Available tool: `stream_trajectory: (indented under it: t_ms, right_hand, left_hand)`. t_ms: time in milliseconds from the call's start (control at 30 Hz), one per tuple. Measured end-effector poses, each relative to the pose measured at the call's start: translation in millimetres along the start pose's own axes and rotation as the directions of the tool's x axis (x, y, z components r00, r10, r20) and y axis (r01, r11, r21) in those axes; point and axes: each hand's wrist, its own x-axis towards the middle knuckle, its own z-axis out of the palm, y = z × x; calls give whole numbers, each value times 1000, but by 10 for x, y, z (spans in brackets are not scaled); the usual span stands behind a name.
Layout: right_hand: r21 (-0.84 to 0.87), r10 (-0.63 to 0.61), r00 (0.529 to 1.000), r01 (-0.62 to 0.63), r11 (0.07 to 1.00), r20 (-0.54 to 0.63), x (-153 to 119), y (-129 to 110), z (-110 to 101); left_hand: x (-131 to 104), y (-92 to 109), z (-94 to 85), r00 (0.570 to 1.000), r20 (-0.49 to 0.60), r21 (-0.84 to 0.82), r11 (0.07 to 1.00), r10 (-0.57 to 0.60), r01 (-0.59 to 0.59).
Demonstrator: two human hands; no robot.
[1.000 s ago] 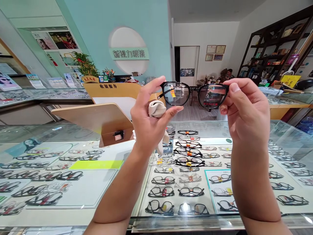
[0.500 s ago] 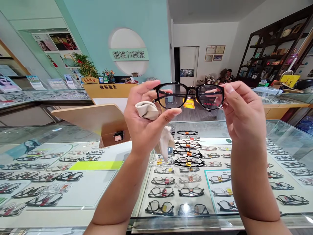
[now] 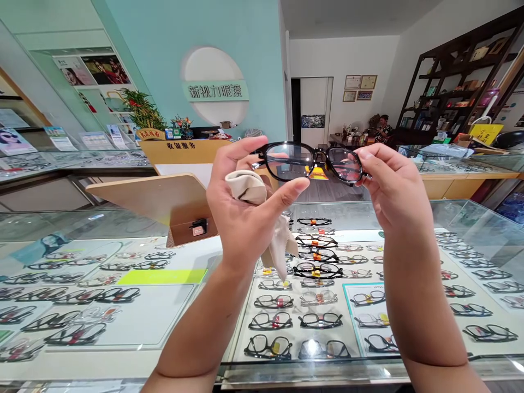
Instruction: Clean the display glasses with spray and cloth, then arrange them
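Observation:
Black-framed eyeglasses (image 3: 319, 155) are held up at chest height above a glass display counter, lenses turned partly aside. My left hand (image 3: 245, 218) grips them by their left end, the index finger along the top and the thumb below the left lens. A beige cleaning cloth (image 3: 281, 245) is bunched in that same palm, and its loose end hangs under the hand. At the other end, my right hand (image 3: 395, 188) pinches the frame near the hinge between thumb and fingers. Some fingers are hidden behind the lenses and the cloth.
Beneath the counter's glass top (image 3: 229, 376) lie rows of eyeglasses (image 3: 320, 321). A slanted wooden board (image 3: 151, 194) stands on the left, near my left wrist. Behind are a cashier desk (image 3: 180, 155), dark shelves (image 3: 454, 93) and a seated person (image 3: 383, 128).
The eyeglasses have turned, so the right lens looks narrower and sits slightly further left. My right hand has moved left with them, while my left hand stays almost in place.

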Motion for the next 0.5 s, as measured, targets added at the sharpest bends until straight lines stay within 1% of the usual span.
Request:
stream_trajectory:
  t_ms: [200, 300, 367, 500]
  right_hand:
    - [37, 8, 1000, -8, 999, -2, -10, -26, 15]
    - [22, 8, 1000, -8, 1000, 6, -8, -16, 16]
    - [15, 8, 1000, -8, 1000, 16, -6, -5, 15]
    - [13, -20, 1000, 20, 1000, 18, -16, -10, 18]
  left_hand:
    - [52, -109, -12, 999, 54, -106, 994, 4, 1]
    - [55, -144, -1, 998, 58, -119, 993, -10, 16]
    - [52, -166, 1, 997, 62, -131, 991, -34, 42]
    - [53, -223, -12, 989, 96, -189, 973, -117, 133]
